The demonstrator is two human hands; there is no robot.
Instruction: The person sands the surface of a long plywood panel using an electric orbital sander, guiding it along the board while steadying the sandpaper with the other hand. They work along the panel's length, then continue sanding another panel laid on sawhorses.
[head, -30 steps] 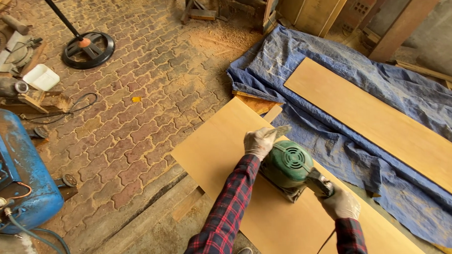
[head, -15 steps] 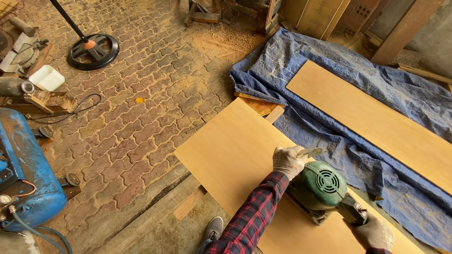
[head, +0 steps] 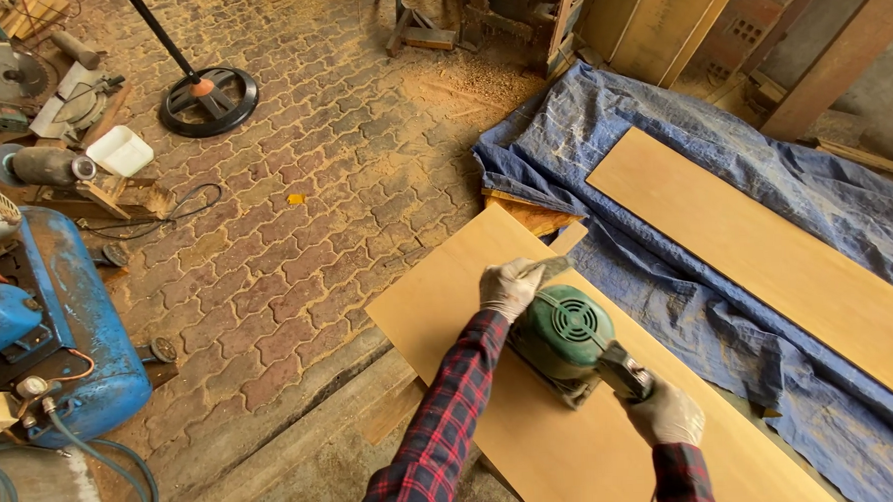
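Note:
A green electric sander [head: 566, 334] rests flat on a long tan plywood board [head: 448, 300] that runs toward the lower right. My left hand [head: 509, 286], in a pale work glove, grips the sander's front knob. My right hand [head: 667, 412], also gloved, holds the dark rear handle [head: 624, 371]. Both sleeves are red and dark plaid.
A second plywood board [head: 763, 250] lies on a blue tarp [head: 660, 125] to the right. A blue air compressor [head: 69, 343] with hoses stands at the left, tools and a white tub [head: 118, 151] behind it. A black round stand base [head: 209, 99] sits on the brick floor.
The sander and both hands slid back along the board toward its far end, after having moved toward me. The view shifted slightly.

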